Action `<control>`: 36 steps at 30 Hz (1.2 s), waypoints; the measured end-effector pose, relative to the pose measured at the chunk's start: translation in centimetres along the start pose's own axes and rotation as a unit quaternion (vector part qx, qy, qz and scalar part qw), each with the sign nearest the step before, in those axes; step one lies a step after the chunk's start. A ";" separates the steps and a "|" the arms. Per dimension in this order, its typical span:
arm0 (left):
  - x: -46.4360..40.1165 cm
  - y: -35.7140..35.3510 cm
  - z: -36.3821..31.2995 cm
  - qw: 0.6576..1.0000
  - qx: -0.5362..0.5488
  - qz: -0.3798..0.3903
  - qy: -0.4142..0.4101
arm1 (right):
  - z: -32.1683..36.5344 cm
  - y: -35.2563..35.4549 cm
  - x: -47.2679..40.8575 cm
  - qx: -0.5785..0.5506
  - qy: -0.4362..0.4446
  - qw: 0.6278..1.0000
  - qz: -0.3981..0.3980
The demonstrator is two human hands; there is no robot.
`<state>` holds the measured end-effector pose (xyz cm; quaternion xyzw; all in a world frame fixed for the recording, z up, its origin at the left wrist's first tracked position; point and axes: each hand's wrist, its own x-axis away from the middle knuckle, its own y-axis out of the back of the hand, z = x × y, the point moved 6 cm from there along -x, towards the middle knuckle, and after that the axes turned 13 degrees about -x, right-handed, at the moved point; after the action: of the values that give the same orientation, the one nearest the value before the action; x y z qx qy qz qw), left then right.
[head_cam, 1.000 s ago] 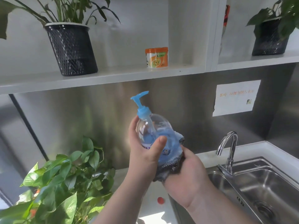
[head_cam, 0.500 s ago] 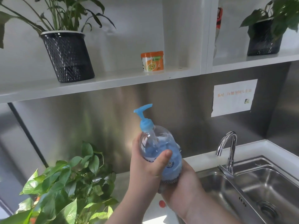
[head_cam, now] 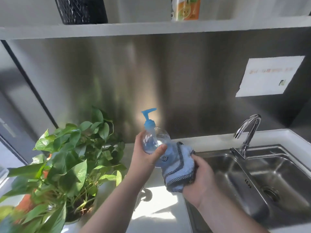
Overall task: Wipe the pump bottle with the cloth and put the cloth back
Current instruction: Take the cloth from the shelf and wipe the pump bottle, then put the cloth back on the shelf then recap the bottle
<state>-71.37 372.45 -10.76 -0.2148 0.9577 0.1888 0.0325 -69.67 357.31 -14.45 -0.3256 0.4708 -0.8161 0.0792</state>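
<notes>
A clear pump bottle with a blue pump head and blue liquid is held tilted above the counter. My left hand wraps around its body from the left, thumb across the front. A light-blue cloth with a dark dotted border presses against the bottle's lower right side and bottom. My right hand grips the bunched cloth from below and behind. The bottle's base is hidden behind the cloth.
A leafy green plant stands on the white counter at the left. A steel sink with a chrome tap lies at the right. Above runs a white shelf with a black pot and an orange box.
The view has tilted down. The bottle and both hands have dropped lower, and the cloth has slid from the bottle's front to its lower right side.
</notes>
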 end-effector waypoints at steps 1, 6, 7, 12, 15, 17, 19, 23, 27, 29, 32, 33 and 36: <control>0.2 -0.1 1.0 1.000 -0.003 0.005 0.016 | -0.2 0.8 -0.5 0.008 0.000 1.000 -0.014; 1.7 -1.0 6.8 0.992 -0.044 0.044 0.107 | -0.2 5.6 -2.2 0.026 0.037 0.996 -0.080; 2.0 -1.2 7.7 0.989 -0.054 0.056 0.127 | -0.2 6.5 -2.4 0.024 0.039 0.995 -0.088; 3.9 -3.1 13.0 0.969 -0.135 0.093 0.186 | -0.4 11.3 -2.5 0.008 0.031 0.990 -0.134; 5.5 -5.1 15.9 0.956 -0.140 0.107 0.234 | -0.7 13.4 -2.3 0.007 0.013 0.989 -0.149; 6.2 -6.5 17.2 0.953 -0.138 0.113 0.244 | -0.9 14.9 -2.4 0.034 0.001 0.986 -0.162; 6.7 -8.0 18.2 0.949 -0.149 0.125 0.249 | -1.0 16.3 -2.2 0.045 -0.018 0.983 -0.178; 7.1 -10.2 19.5 0.944 -0.128 0.159 0.257 | -1.7 18.3 -1.9 0.029 -0.059 0.979 -0.195; 7.0 -10.6 20.3 0.942 -0.133 0.191 0.242 | -2.2 19.1 -2.1 0.013 -0.076 0.979 -0.190; 7.3 -10.3 20.6 0.947 -0.138 0.188 0.220 | -2.2 19.4 -2.3 0.013 -0.073 0.980 -0.187; 7.9 -10.3 21.0 0.948 -0.144 0.194 0.206 | -1.8 19.9 -2.3 0.015 -0.070 0.981 -0.181; 8.0 -10.2 20.7 0.949 -0.153 0.190 0.198 | -1.7 19.8 -2.4 0.020 -0.069 0.981 -0.177; 8.0 -10.0 20.9 0.932 -0.217 0.217 0.192 | -1.2 19.3 -2.4 0.028 -0.068 0.983 -0.170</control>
<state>-74.75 368.72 -34.73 -0.0357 0.9045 0.3500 -0.2409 -71.95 348.68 -31.80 -0.4537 0.3792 -0.8062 -0.0197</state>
